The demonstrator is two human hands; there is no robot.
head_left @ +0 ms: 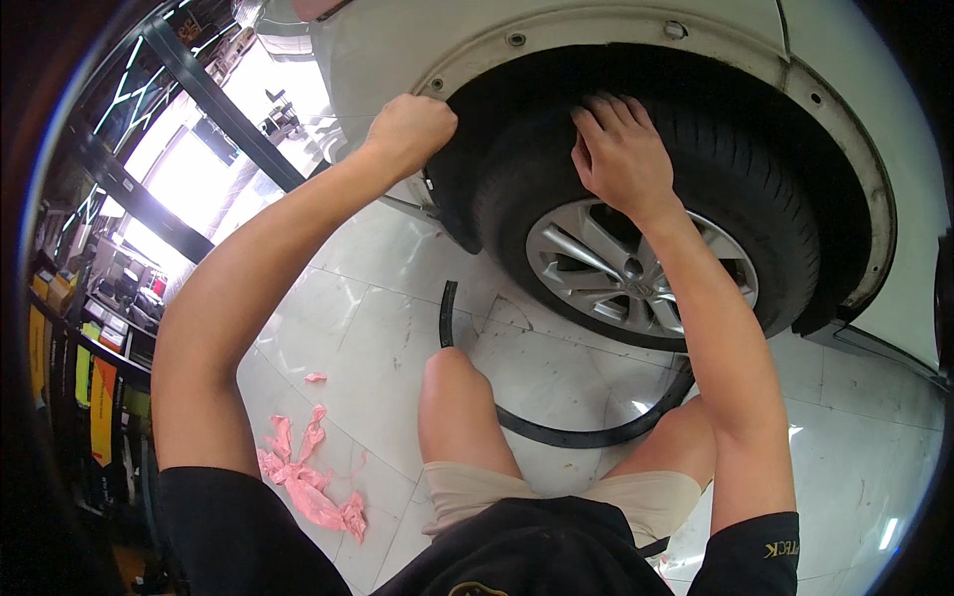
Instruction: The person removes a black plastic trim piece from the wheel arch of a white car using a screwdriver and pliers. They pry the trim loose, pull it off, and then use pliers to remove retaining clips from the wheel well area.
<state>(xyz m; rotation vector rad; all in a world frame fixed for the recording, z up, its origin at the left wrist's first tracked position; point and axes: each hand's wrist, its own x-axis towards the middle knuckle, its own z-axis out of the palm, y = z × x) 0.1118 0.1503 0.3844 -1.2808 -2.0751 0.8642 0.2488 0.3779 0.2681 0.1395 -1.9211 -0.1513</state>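
We looked down at a white car's wheel arch [558,27], its pale, hole-dotted rim curving across the upper right of the frame. Our left hand [412,131], left of centre near the top, was curled into a fist at the arch's left edge; we could not tell whether it pinched anything. Our right hand [626,151], at upper centre, lay over the top of the black tyre [785,223], fingers slightly parted, fingertips dim in shadow. The silver spoked wheel [636,288] showed right of centre. On the pale tiled floor [348,343], a curved black strip [571,437] lay at centre, and crumpled pink scraps [310,487] lay at lower left
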